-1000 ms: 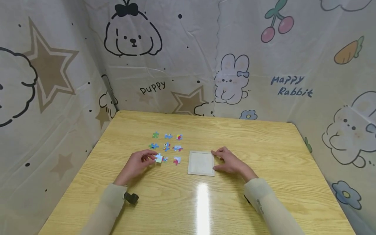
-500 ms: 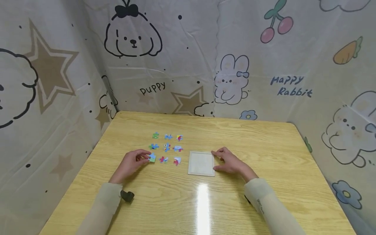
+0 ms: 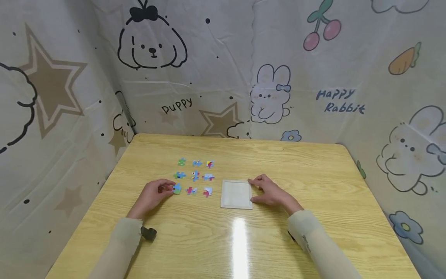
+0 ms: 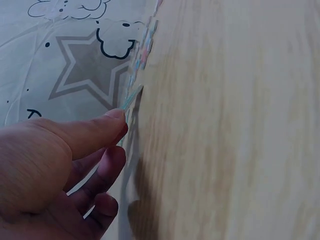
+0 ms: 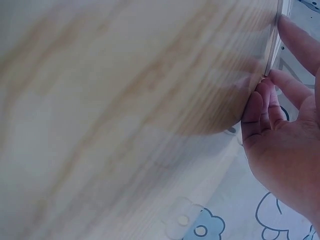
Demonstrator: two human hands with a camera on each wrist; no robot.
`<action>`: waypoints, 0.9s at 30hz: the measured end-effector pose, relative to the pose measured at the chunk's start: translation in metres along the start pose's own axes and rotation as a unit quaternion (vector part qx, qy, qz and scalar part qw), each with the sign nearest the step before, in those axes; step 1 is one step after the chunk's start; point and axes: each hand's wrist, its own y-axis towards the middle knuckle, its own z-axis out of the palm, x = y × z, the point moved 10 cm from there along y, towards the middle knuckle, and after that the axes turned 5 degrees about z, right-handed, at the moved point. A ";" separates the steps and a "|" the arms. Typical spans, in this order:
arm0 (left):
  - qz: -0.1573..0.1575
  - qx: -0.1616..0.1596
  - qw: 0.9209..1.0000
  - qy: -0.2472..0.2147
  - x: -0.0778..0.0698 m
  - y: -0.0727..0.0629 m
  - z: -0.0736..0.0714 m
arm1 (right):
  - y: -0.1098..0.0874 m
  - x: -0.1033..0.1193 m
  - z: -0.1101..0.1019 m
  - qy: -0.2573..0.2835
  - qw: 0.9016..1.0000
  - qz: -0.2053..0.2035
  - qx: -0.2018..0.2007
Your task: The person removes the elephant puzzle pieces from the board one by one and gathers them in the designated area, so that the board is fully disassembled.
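Observation:
My left hand (image 3: 152, 195) pinches a blue-and-green jigsaw piece (image 3: 177, 188) between thumb and fingertips, at the near left corner of a group of loose pieces. Seen edge-on in the left wrist view, the piece (image 4: 133, 97) is tilted, its far end close to the tabletop. To the right of the group lies a pale, square puzzle tray (image 3: 236, 195) with a raised rim. My right hand (image 3: 271, 193) touches the tray's right edge, thumb at the near end and index finger at the far end. In the right wrist view the other fingers (image 5: 252, 107) are bent beside the tray.
Several colourful jigsaw pieces lie in spaced rows, among them a red-and-white one (image 3: 191, 190), a parrot-face one (image 3: 195, 176) and a green one (image 3: 182, 162). The wooden table (image 3: 296, 162) meets a printed cloth curtain (image 3: 223, 77) at the back and sides.
My left hand has moved left with the pinched piece, from over the red-and-white piece to the row's left end, and lowered it. My right hand stays at the tray. The head view shifts slightly.

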 end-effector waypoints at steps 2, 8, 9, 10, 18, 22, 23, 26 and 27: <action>-0.003 0.005 1.000 0.008 0.002 -0.001 0.001 | 0.000 0.002 0.000 0.002 1.000 -0.002 0.003; -0.004 0.006 1.000 0.006 0.003 -0.003 0.003 | -0.002 0.004 0.000 0.003 1.000 0.000 0.004; -0.004 0.006 1.000 0.004 0.003 -0.003 0.003 | -0.002 0.003 0.000 0.003 1.000 0.000 0.003; -0.004 0.005 1.000 0.003 0.003 -0.003 0.003 | -0.002 0.003 0.000 0.003 1.000 0.000 0.004; -0.006 0.005 1.000 0.011 0.004 -0.001 0.003 | -0.002 0.002 0.001 0.005 1.000 -0.007 0.003; -0.004 0.009 1.000 0.013 0.004 -0.001 0.004 | -0.001 0.001 0.000 0.004 1.000 -0.003 0.001; -0.004 0.010 1.000 0.014 0.004 0.000 0.004 | -0.001 0.001 0.000 0.004 1.000 -0.003 0.000; -0.006 0.012 1.000 0.016 0.004 0.000 0.005 | -0.001 0.001 -0.001 0.004 1.000 -0.001 0.000; -0.007 0.012 1.000 0.017 0.004 0.000 0.005 | -0.001 0.001 -0.001 0.005 1.000 -0.001 0.000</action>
